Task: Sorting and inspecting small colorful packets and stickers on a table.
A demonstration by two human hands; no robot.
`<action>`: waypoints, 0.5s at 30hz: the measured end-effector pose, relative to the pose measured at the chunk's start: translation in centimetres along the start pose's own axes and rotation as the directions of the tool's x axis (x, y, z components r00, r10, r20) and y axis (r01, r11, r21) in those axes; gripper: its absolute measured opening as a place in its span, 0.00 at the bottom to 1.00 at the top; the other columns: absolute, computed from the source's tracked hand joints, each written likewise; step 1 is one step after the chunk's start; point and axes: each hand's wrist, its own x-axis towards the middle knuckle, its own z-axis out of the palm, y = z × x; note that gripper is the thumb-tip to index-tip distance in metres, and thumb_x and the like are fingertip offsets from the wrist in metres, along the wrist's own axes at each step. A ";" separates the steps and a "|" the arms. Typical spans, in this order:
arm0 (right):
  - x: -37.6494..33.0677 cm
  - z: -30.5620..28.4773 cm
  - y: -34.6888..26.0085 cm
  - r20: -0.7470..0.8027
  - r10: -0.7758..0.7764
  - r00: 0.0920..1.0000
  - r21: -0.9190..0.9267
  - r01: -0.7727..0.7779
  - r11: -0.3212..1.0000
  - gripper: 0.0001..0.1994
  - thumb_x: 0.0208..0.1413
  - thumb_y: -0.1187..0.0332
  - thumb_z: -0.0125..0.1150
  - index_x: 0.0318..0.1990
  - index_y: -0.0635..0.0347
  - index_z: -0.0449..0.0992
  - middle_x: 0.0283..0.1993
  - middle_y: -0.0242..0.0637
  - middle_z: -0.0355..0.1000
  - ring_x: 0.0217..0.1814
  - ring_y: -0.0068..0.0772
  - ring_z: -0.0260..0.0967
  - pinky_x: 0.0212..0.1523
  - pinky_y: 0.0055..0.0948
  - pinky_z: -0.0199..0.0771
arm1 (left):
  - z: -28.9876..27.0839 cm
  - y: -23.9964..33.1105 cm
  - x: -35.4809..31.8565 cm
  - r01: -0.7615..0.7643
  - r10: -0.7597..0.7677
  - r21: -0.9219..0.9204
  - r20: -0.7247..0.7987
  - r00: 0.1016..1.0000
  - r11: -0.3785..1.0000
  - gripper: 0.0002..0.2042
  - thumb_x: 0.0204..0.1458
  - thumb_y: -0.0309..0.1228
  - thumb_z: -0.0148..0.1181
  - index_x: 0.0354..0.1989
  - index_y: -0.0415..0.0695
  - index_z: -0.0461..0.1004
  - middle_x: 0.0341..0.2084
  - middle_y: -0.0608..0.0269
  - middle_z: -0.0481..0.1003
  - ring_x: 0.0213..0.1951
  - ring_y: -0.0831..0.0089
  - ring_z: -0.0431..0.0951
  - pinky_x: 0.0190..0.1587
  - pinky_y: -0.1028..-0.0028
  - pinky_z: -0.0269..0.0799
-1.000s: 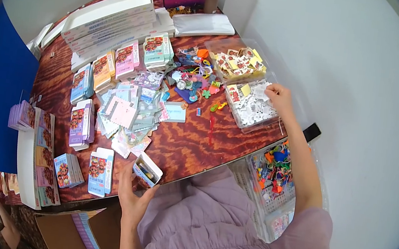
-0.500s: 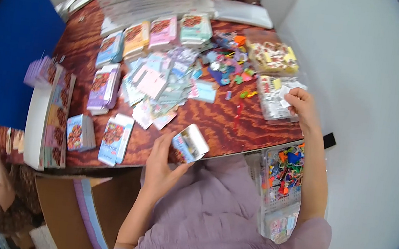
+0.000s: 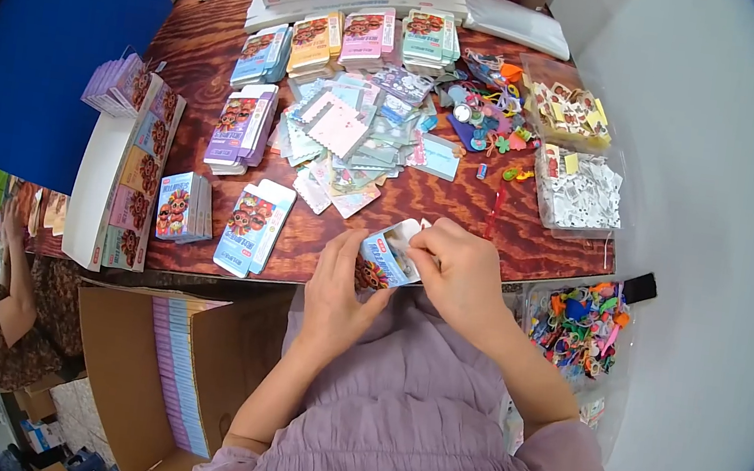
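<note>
My left hand (image 3: 340, 286) wraps round a small blue printed carton (image 3: 383, 260) at the table's near edge. The carton is tilted, its open end facing right. At that opening my right hand (image 3: 459, 269) is closed in a pinch, fingertips at the carton's mouth; what they hold is mostly hidden by the fingers. To the left lie a flat light-blue carton (image 3: 254, 225) and a stack of blue cartons (image 3: 185, 207). Beyond the hands spreads a loose pile of pastel cards and sachets (image 3: 338, 127).
Right of the pile are colourful trinkets (image 3: 485, 122) and a clear tub of small white pieces (image 3: 580, 193), with a tub of yellow-and-red pieces (image 3: 569, 109) behind. A display box (image 3: 125, 181) stands left. Below are an open cardboard box (image 3: 121, 364) and a trinket bin (image 3: 578, 326). Another person (image 3: 20, 305) works at far left.
My right hand has come from the tub of white pieces, where it pinched a small white piece, leftward to the carton's opening. My left hand still holds the carton. The view has shifted.
</note>
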 end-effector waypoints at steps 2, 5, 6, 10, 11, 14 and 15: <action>0.0 -0.4 -0.3 0.069 -0.077 0.995 -0.077 0.082 0.994 0.03 0.51 0.71 0.63 0.29 0.59 0.77 0.30 0.39 0.72 0.32 0.41 0.75 0.29 0.37 0.73 | 0.0 0.1 -0.2 0.007 -0.007 0.003 0.001 1.000 1.000 0.39 0.39 0.26 0.74 0.63 0.38 0.62 0.56 0.46 0.68 0.55 0.49 0.72 0.52 0.59 0.73; -0.1 0.0 -0.6 0.165 -0.149 0.975 -0.217 0.184 0.959 0.04 0.51 0.71 0.63 0.33 0.58 0.77 0.31 0.38 0.73 0.33 0.44 0.75 0.31 0.39 0.73 | 0.2 0.2 -0.2 -0.021 0.021 0.017 0.006 1.000 1.000 0.39 0.39 0.26 0.73 0.63 0.38 0.62 0.57 0.46 0.67 0.56 0.49 0.71 0.53 0.58 0.73; -0.1 0.1 -0.7 0.192 -0.154 0.969 -0.283 0.205 0.937 0.06 0.52 0.71 0.64 0.38 0.58 0.78 0.32 0.38 0.73 0.34 0.45 0.74 0.32 0.40 0.73 | 0.2 0.2 -0.1 -0.023 0.023 0.014 0.006 1.000 1.000 0.39 0.39 0.26 0.73 0.63 0.38 0.62 0.57 0.46 0.67 0.56 0.49 0.71 0.53 0.58 0.73; 0.4 -0.1 -0.7 0.192 -0.083 0.978 -0.174 0.117 0.978 0.09 0.53 0.72 0.63 0.43 0.58 0.77 0.38 0.40 0.76 0.39 0.45 0.75 0.35 0.40 0.75 | 0.2 0.0 0.1 -0.015 0.015 0.004 -0.005 1.000 1.000 0.39 0.40 0.26 0.73 0.64 0.39 0.62 0.58 0.46 0.67 0.57 0.48 0.71 0.54 0.58 0.73; 0.3 -0.4 -0.7 0.186 -0.099 0.978 -0.112 0.121 0.986 0.10 0.54 0.72 0.62 0.44 0.58 0.77 0.40 0.42 0.76 0.40 0.46 0.76 0.37 0.40 0.76 | 0.2 -0.1 0.0 -0.017 0.017 0.001 -0.009 1.000 1.000 0.39 0.40 0.27 0.73 0.64 0.39 0.62 0.58 0.46 0.67 0.57 0.48 0.71 0.54 0.58 0.73; 0.3 -0.7 -0.5 0.130 -0.138 0.982 0.003 0.139 0.990 0.11 0.55 0.73 0.61 0.47 0.59 0.76 0.42 0.44 0.77 0.42 0.48 0.76 0.40 0.41 0.76 | 0.3 -0.3 0.0 -0.009 0.009 -0.011 -0.008 1.000 1.000 0.39 0.40 0.27 0.74 0.63 0.39 0.62 0.58 0.46 0.67 0.57 0.48 0.71 0.54 0.58 0.72; 0.2 -0.7 -0.4 0.077 -0.155 0.985 0.053 0.151 0.987 0.12 0.56 0.73 0.61 0.48 0.59 0.76 0.42 0.45 0.77 0.43 0.49 0.76 0.40 0.42 0.75 | 0.3 -0.3 0.0 -0.005 0.005 -0.010 -0.010 1.000 1.000 0.39 0.40 0.27 0.74 0.63 0.39 0.62 0.58 0.46 0.67 0.57 0.48 0.71 0.54 0.58 0.72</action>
